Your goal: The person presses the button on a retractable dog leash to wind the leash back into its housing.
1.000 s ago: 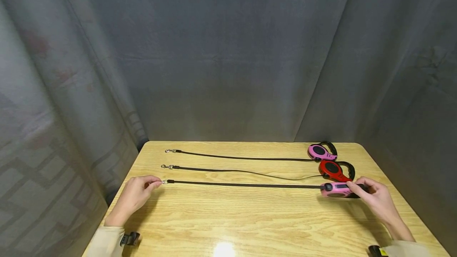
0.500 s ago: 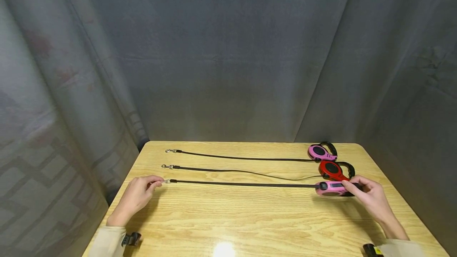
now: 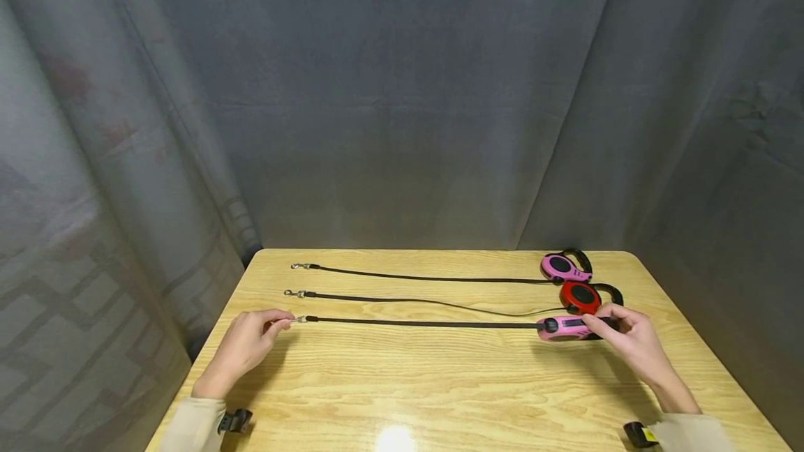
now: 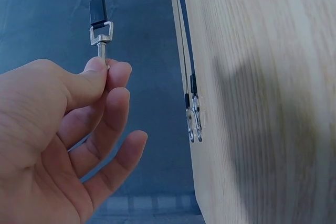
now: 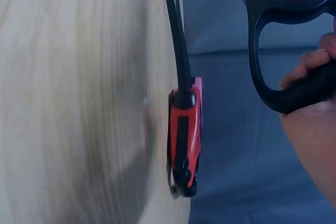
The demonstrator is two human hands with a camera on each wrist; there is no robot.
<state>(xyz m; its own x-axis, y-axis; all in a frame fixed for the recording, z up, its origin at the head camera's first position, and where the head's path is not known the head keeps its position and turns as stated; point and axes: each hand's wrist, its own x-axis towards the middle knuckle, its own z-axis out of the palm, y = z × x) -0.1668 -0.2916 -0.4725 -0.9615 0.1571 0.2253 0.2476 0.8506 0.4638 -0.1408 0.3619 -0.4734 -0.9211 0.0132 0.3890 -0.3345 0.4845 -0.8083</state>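
Between the thumb and index finger of my left hand (image 3: pixel 247 346) is the metal snap hook (image 4: pixel 102 43) of a pink retractable dog leash (image 3: pixel 568 327). At the other end, my right hand (image 3: pixel 628 345) grips that leash's black handle (image 5: pixel 257 64), fingers curled around it. The black strap (image 3: pixel 427 324) runs nearly straight from hook to casing, held above the table. Behind it lies a red retractable leash (image 3: pixel 578 297), its strap pulled out with some slack. A second pink retractable leash (image 3: pixel 557 267) rests farthest back, strap also out to the left.
A wooden table (image 3: pixel 402 375) lies beneath, with a grey curtain (image 3: pixel 402 124) behind and along both sides. The snap hooks of the red leash (image 3: pixel 294 293) and rear pink leash (image 3: pixel 301 266) lie near the table's left edge.
My right hand has moved left with the pink leash casing, uncovering more of the red leash. My left hand has shifted slightly right, still pinching the hook; the strap span is shorter.
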